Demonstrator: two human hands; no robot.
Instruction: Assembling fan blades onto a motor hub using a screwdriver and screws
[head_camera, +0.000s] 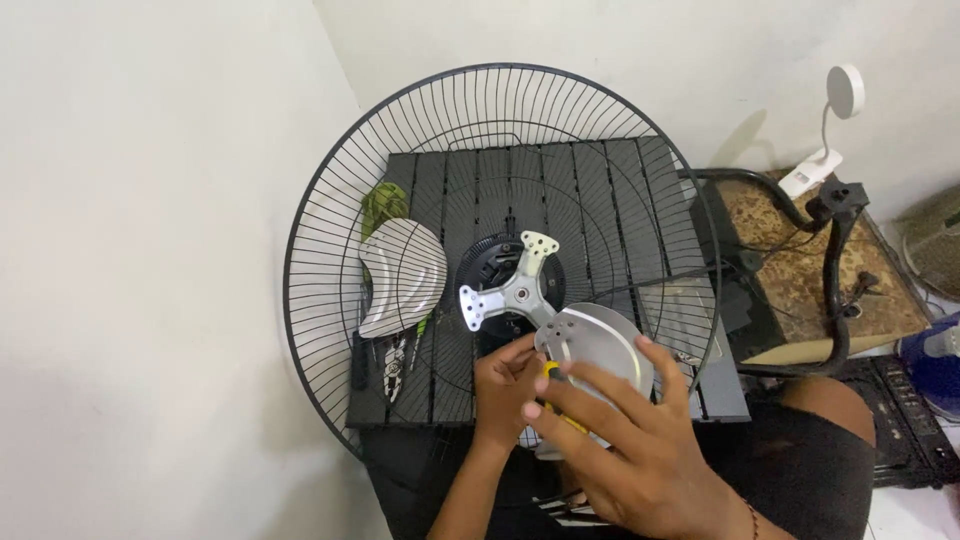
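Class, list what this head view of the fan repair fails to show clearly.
- Screwdriver tip: head view, hidden between the left hand and right hand.
- Lower edge of the held metal blade: covered by the right hand.
- Items under the fan guard at left: too small.

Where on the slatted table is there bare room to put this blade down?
Bare slats lie along the table's far edge, behind the hub bracket, though the fan guard stands over them. The left side holds a loose blade; the near middle is crowded by both hands and the held blade.
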